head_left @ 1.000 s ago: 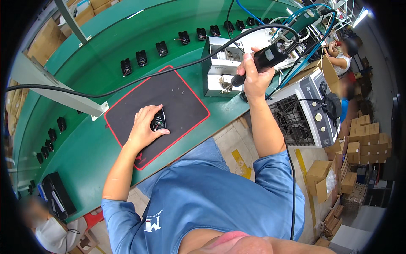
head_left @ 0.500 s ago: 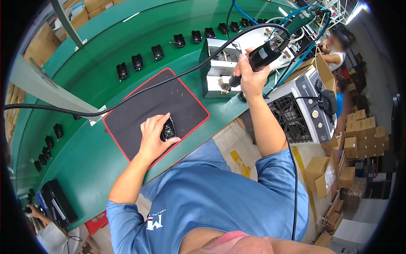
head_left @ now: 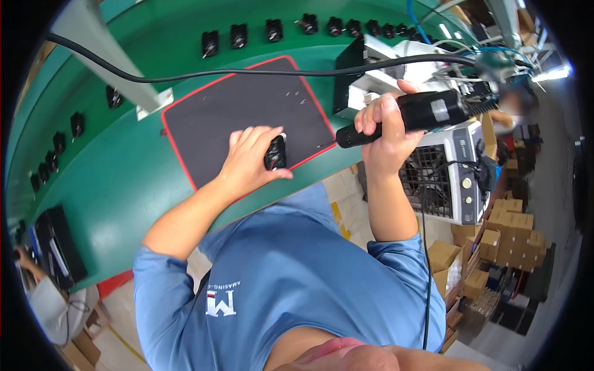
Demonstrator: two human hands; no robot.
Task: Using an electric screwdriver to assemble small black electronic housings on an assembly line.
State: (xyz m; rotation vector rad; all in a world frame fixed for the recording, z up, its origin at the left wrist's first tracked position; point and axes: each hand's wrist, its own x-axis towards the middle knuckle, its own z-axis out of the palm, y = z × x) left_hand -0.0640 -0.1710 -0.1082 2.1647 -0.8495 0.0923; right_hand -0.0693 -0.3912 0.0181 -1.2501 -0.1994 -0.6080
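My left hand is closed around a small black electronic unit with bits of red wire, holding it down on a dark mat with a red border. In my right hand is a black corded electric screwdriver, gripped round its body. It lies nearly level, its thin bit pointing left over the mat's right edge, apart from the unit. Fingers cover part of the unit.
Similar black units stand in a row along the green bench's far side. A metal box sits right of the mat. A black cable crosses above the mat. Below right stand an air cooler and cartons.
My right hand has brought the screwdriver away from the metal box, and its bit now points left toward the mat. My left hand still holds the unit. The whole view has shifted.
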